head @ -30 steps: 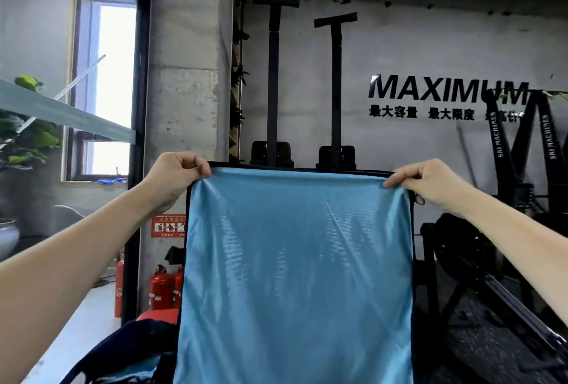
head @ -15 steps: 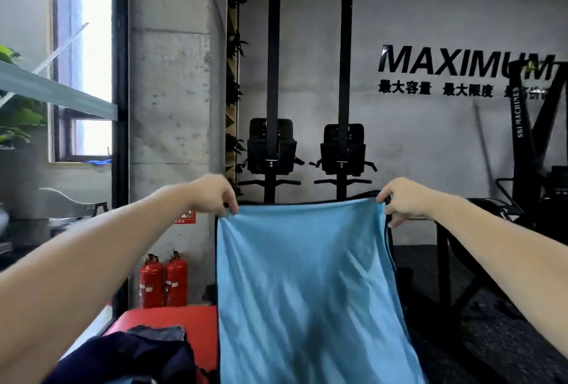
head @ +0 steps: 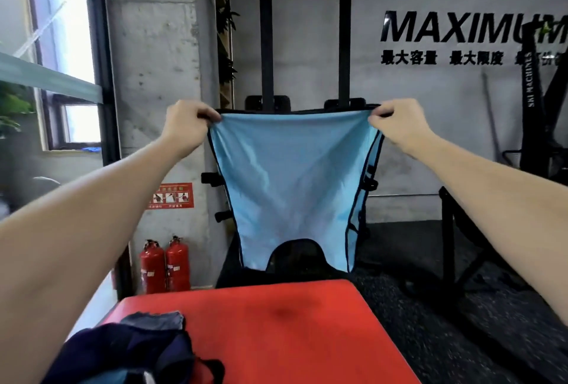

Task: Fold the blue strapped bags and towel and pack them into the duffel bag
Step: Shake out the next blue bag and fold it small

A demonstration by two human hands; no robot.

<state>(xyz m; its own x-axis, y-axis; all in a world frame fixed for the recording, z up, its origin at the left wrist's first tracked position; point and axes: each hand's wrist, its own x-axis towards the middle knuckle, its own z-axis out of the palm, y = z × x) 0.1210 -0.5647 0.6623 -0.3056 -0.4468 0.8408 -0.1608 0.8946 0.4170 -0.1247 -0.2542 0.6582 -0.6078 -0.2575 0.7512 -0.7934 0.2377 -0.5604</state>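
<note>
Both grips, left hand [head: 184, 125] and right hand [head: 399, 127], pinch top corners of limp, light blue strapped bag [head: 292, 181]; corners suit folding.

The light-blue, dark-trimmed strapped bag [head: 292, 187] now hangs higher, clear of the red padded bench [head: 276, 331], its notched bottom edge newly showing, with its top edge sagging slightly between the pinching hands.

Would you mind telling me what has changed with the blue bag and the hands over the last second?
The blue bag has been lifted clear of the red bench; its bottom edge with the dark cut-out now hangs in view. The left hand and right hand still pinch its top corners. The dark cloth pile stays on the bench.
</note>
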